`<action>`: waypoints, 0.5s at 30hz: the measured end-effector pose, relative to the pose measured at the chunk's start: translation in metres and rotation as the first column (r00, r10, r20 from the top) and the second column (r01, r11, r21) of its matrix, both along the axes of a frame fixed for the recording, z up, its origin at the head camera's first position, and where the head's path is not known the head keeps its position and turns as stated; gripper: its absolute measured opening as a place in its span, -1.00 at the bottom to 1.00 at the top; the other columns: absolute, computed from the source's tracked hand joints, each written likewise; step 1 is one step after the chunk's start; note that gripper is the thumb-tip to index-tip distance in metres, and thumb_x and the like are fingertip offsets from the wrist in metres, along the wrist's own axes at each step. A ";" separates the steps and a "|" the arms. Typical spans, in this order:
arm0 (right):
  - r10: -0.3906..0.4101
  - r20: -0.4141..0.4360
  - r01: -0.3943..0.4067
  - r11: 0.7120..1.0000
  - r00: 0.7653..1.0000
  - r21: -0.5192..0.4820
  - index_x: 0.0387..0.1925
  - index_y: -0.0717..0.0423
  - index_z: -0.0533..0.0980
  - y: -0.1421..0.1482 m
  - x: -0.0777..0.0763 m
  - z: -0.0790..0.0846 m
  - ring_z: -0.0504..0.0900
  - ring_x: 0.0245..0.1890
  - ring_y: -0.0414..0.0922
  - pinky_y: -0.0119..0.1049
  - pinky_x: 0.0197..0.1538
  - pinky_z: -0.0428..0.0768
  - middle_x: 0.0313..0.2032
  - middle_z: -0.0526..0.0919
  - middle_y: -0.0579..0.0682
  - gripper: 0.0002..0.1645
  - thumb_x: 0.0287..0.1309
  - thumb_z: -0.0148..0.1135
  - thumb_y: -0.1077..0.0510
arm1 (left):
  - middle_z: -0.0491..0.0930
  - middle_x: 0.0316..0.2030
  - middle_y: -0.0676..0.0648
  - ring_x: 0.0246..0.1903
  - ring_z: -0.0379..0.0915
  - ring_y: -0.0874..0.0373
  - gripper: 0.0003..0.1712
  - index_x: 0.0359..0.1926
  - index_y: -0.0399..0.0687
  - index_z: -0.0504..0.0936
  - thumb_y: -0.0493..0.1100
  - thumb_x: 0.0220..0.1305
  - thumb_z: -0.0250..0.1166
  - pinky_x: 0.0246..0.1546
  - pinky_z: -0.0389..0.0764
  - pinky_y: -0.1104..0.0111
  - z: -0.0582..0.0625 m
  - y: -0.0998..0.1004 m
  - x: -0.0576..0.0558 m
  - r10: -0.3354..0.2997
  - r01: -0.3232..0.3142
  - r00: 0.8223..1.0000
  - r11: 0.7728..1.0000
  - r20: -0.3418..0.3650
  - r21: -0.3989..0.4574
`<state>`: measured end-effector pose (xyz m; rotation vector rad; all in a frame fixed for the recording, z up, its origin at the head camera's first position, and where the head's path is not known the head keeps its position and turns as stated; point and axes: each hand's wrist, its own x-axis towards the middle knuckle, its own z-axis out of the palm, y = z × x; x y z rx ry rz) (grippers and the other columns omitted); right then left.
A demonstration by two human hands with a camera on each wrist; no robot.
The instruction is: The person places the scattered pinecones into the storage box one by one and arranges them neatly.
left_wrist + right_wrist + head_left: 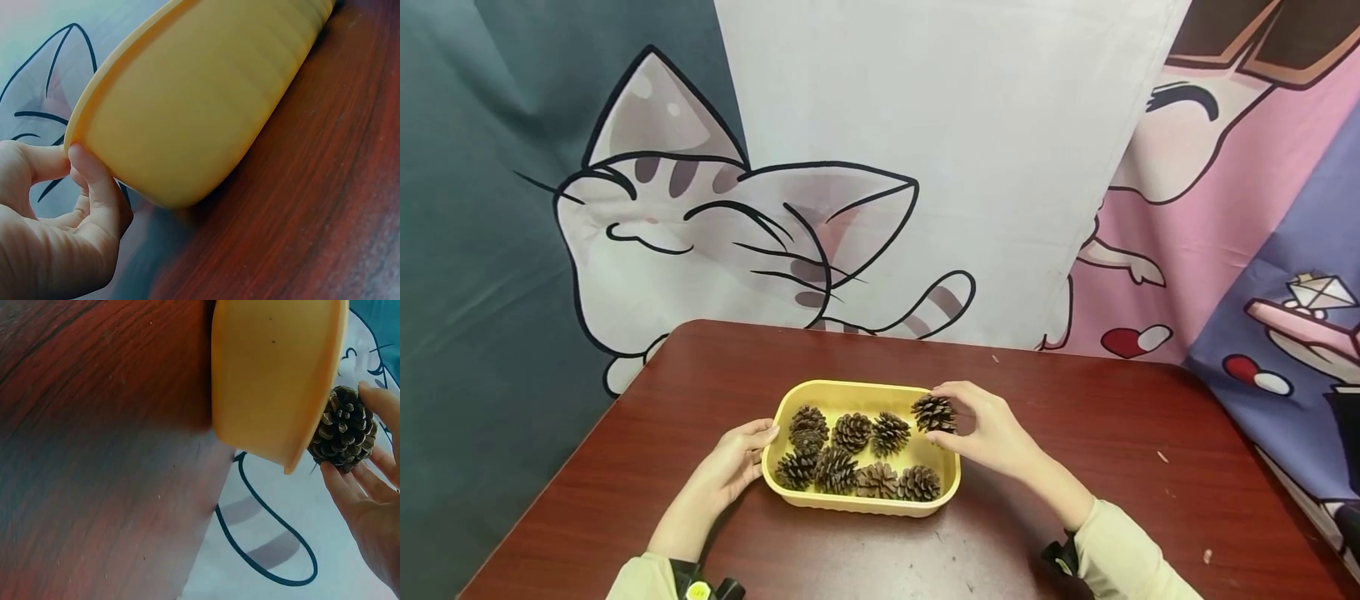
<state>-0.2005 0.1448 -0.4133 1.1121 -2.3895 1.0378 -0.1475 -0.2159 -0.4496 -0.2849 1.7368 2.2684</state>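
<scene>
A yellow plastic basket (865,504) stands on the table with several brown pine cones (835,468) in it. My left hand (733,461) pinches the rim at its left end; in the left wrist view, thumb and finger of that hand (69,212) meet over the basket's edge (156,119). Over the basket's right end, my right hand (988,429) holds one pine cone (934,414) between thumb and fingers. The right wrist view has this pine cone (345,430) at rim height, partly behind the basket wall (275,381), gripped by the right hand (375,494).
The dark red wooden table (1075,425) extends around the basket, with a few small pale scraps (1162,457) on its right side. Behind its far edge hangs a printed cloth (970,167) with a cartoon cat.
</scene>
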 end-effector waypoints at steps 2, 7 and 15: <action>-0.008 0.010 0.008 1.000 1.000 0.013 -0.02 0.07 0.50 -0.003 -0.001 -0.002 0.57 -0.04 -0.17 -0.24 -0.04 0.58 -0.06 0.58 -0.09 -0.39 -0.17 0.51 0.05 | 0.52 -0.35 0.05 -0.33 0.51 0.25 -0.87 -0.14 -0.14 0.38 -0.24 0.32 0.10 -0.31 0.56 0.44 -0.001 0.000 0.000 -0.002 0.002 1.000 1.000 0.004 0.008; -0.040 0.007 0.040 0.997 0.999 0.072 -0.04 0.06 0.51 -0.009 -0.002 -0.007 0.55 -0.05 -0.19 -0.23 -0.02 0.55 -0.06 0.58 -0.11 -0.40 -0.18 0.51 0.01 | 0.52 -0.35 0.06 -0.35 0.51 0.26 -0.87 -0.15 -0.14 0.38 -0.23 0.31 0.12 -0.33 0.56 0.46 0.000 0.001 0.001 0.007 -0.007 1.000 1.000 0.003 0.008; -0.075 0.046 0.067 0.984 0.996 0.163 -0.10 0.06 0.47 -0.022 0.000 -0.009 0.54 -0.08 -0.17 -0.21 -0.02 0.54 -0.12 0.53 -0.11 -0.42 -0.22 0.53 0.10 | 0.53 -0.35 0.05 -0.34 0.52 0.25 -0.87 -0.15 -0.15 0.38 -0.25 0.31 0.11 -0.33 0.57 0.45 0.000 0.001 0.001 0.016 -0.016 1.000 1.000 0.001 0.008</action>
